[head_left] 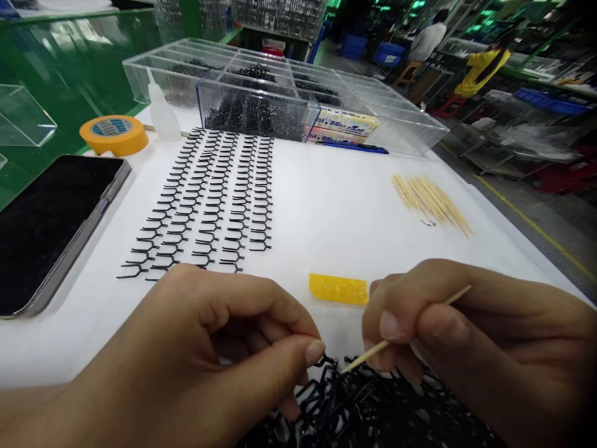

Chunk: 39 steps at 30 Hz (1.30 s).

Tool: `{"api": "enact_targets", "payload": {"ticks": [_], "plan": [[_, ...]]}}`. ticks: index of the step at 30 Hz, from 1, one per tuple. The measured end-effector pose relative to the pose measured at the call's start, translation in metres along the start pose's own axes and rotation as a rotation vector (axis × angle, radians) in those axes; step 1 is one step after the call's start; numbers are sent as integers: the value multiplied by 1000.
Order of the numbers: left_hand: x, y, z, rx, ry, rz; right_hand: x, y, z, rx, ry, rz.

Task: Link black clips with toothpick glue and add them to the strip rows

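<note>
My left hand [224, 336] is closed, thumb and index finger pinching a small black forked piece [329, 360]. A wooden toothpick [366, 356] is gripped in my right hand [466, 336]; its tip points down and left, close to the forked piece. Whether the tip touches it I cannot tell. Under both hands lies a heap of similar black pieces [373, 404], partly hidden by the fingers. Just beyond, a strip of yellow tape [338, 289] with small clear beads or drops on it lies flat. Several rows of black forked pieces [261, 240] are laid out on the white surface.
Toothpicks [431, 199] lie at the right. A phone [56, 224], an orange tape roll [114, 135] and a white dropper bottle [163, 112] stand left. Behind are a clear bin of black pieces [252, 112], a divided tray [373, 93], small boxes [347, 121] and a blue pen [354, 147].
</note>
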State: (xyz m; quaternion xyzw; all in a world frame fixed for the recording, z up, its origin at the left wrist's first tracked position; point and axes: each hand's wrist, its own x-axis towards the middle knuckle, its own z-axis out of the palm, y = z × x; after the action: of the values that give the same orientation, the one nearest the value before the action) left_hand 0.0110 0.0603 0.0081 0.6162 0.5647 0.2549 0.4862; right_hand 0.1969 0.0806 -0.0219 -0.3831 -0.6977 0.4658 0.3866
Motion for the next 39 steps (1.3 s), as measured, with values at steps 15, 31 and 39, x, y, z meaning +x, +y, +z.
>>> {"api": "enact_targets", "payload": {"ticks": [15,31,39], "plan": [[15,-40,-5,-183,-164,362,-1,2,-2,197,-15,82],[18,-41,-4,-289,-198,355,0,-1,-1,100,-80,3],[16,-40,-4,-297,-201,365,0,2,-2,88,-55,4]]}}
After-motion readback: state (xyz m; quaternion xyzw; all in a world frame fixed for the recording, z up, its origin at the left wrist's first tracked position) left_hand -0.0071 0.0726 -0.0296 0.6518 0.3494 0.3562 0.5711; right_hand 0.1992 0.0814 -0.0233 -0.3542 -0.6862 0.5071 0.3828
